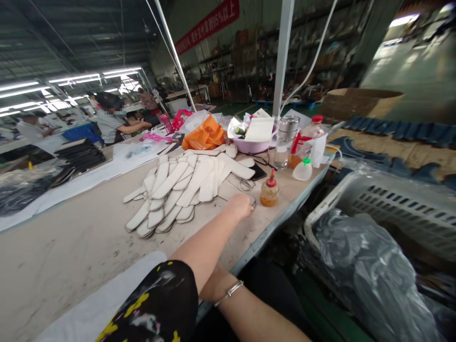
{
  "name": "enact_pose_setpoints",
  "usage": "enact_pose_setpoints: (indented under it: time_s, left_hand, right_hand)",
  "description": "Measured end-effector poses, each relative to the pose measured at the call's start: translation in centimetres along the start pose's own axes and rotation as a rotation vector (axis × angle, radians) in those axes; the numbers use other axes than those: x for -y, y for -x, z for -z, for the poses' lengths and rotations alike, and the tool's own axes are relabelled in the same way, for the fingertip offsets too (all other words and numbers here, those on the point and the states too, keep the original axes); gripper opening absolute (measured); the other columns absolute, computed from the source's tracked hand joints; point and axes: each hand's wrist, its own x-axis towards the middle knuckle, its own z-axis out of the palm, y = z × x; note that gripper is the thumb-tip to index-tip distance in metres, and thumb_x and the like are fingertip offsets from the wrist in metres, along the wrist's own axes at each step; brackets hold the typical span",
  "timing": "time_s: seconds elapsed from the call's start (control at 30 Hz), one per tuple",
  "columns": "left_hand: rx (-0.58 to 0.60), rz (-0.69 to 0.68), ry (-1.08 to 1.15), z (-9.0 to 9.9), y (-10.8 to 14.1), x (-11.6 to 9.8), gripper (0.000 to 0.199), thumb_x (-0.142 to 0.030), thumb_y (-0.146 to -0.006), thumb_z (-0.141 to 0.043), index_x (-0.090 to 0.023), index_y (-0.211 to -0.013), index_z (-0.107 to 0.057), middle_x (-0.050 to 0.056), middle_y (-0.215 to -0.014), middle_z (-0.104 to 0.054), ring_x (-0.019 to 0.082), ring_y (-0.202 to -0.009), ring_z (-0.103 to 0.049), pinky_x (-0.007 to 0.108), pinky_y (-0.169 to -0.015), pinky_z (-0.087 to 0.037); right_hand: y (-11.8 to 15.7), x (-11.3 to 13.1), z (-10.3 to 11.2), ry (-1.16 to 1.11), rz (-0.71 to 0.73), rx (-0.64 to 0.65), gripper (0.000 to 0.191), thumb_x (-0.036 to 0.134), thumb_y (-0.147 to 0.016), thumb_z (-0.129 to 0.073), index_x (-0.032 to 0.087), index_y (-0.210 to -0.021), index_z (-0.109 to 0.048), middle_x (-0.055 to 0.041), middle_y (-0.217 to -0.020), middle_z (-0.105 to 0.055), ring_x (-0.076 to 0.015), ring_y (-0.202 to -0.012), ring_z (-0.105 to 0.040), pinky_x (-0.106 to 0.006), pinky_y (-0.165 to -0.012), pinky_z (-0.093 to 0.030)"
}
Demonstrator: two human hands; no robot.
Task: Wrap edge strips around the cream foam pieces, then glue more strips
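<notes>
Got left hand (pixel 240 207) just right of centre, fingers curled down at a thin, flat, dark-edged piece (pixel 250 195); can't tell if gripping. Can't tell for right hand (pixel 214 283) either: mostly hidden behind left forearm, lower centre, slim shiny metal bangle (pixel 230 293) on wrist. Just up-left of left hand, see fanned heap of off-white strips (pixel 185 183), matte, round-ended, dark-edged. Nearby on the right: squat clear bottle (pixel 270 194), amber contents, red nozzle. Upper centre: crinkled orange bag (pixel 204 135), lilac bowl (pixel 250 146). All on scuffed beige tabletop (pixel 89 204). Lower right: slotted pale plastic crate (pixel 395 199), crumpled grey film (pixel 366 270) inside.
</notes>
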Motion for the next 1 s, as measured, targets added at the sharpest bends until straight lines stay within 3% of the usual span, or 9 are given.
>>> enact_pose_setpoints:
  time_s: [0.1,0.2,0.33,0.5,0.6,0.7,0.77,0.83,1.0]
  left_hand:
    - [-0.011,-0.036,0.016,0.3,1.1,1.1,0.028,-0.032,-0.083,-0.05,-0.012,-0.077,-0.069,0.009,-0.079,-0.067,0.021,-0.085,-0.061,0.03,-0.075,-0.043]
    - [-0.044,-0.065,0.053,0.8,3.0,2.5,0.028,-0.025,-0.084,-0.044,-0.009,-0.081,-0.068,0.01,-0.084,-0.066,0.021,-0.089,-0.059,0.032,-0.08,-0.042]
    - [-0.121,-0.172,0.114,2.3,7.7,4.8,0.023,-0.019,-0.084,-0.043,-0.012,-0.085,-0.065,0.009,-0.09,-0.064,0.02,-0.09,-0.058,0.032,-0.084,-0.042]
    - [-0.194,-0.238,0.147,4.2,18.5,9.4,0.019,-0.016,-0.085,-0.043,-0.015,-0.089,-0.062,0.006,-0.088,-0.063,0.015,-0.086,-0.058,0.028,-0.08,-0.046]
    - [-0.157,-0.23,0.241,4.2,26.6,12.0,0.022,-0.017,-0.088,-0.04,-0.016,-0.093,-0.062,0.007,-0.092,-0.064,0.014,-0.088,-0.059,0.026,-0.081,-0.047]
    - [-0.093,-0.162,0.359,2.9,34.1,13.2,0.024,-0.018,-0.089,-0.041,-0.018,-0.094,-0.064,0.006,-0.098,-0.066,0.013,-0.093,-0.06,0.024,-0.085,-0.047]
    - [-0.109,-0.024,0.337,1.4,38.4,13.3,0.021,-0.017,-0.087,-0.045,-0.02,-0.088,-0.066,0.004,-0.103,-0.066,0.012,-0.097,-0.06,0.022,-0.087,-0.046]
    - [-0.178,0.173,0.276,-0.3,42.3,13.1,0.019,-0.017,-0.085,-0.048,-0.021,-0.087,-0.067,0.003,-0.111,-0.064,0.013,-0.101,-0.059,0.022,-0.089,-0.046]
    - [-0.382,0.682,0.12,-2.9,51.5,12.7,0.021,-0.025,-0.086,-0.046,-0.017,-0.091,-0.065,0.008,-0.093,-0.065,0.017,-0.088,-0.061,0.03,-0.08,-0.049]
  right_hand:
    - [0.1,0.3,1.0,-0.009,-0.003,0.049,0.035,0.018,-0.085,-0.045,0.021,-0.118,-0.056,-0.0027,-0.129,-0.053,-0.0211,-0.121,-0.043,-0.034,-0.104,-0.027]
    - [0.1,0.4,1.5,-0.03,-0.092,0.077,0.034,0.02,-0.084,-0.045,0.014,-0.115,-0.058,-0.0081,-0.118,-0.06,-0.0227,-0.11,-0.052,-0.032,-0.096,-0.036]
    - [0.1,0.0,2.1,-0.033,-0.202,0.082,0.031,0.027,-0.082,-0.047,0.013,-0.105,-0.062,-0.0118,-0.107,-0.064,-0.0233,-0.097,-0.058,-0.032,-0.084,-0.043]
    - [0.8,0.0,4.3,-0.048,-0.195,0.113,0.021,0.026,-0.079,-0.05,0.016,-0.09,-0.066,-0.009,-0.092,-0.066,-0.0213,-0.088,-0.06,-0.03,-0.077,-0.043]
    - [2.2,1.4,5.0,-0.175,-0.066,0.27,0.026,0.036,-0.075,-0.058,0.016,-0.09,-0.066,-0.0043,-0.081,-0.066,-0.0172,-0.073,-0.06,-0.026,-0.065,-0.045]
    - [3.6,2.6,5.3,-0.741,-0.042,0.602,0.049,0.04,-0.074,-0.061,0.017,-0.117,-0.056,-0.0061,-0.101,-0.065,-0.0181,-0.087,-0.06,-0.027,-0.075,-0.048]
    - [3.8,2.5,5.3,-0.892,-0.076,0.643,0.053,0.043,-0.074,-0.061,0.016,-0.119,-0.055,-0.0082,-0.105,-0.064,-0.0203,-0.094,-0.059,-0.031,-0.083,-0.047]
    - [3.2,1.7,5.1,-0.882,-0.157,0.522,0.051,0.047,-0.076,-0.058,0.017,-0.117,-0.056,-0.0089,-0.106,-0.063,-0.0216,-0.096,-0.059,-0.032,-0.085,-0.046]
    - [0.9,-2.1,3.1,-0.364,-0.419,-0.179,0.049,0.056,-0.075,-0.05,0.019,-0.106,-0.061,-0.0111,-0.104,-0.064,-0.0262,-0.091,-0.06,-0.04,-0.084,-0.046]
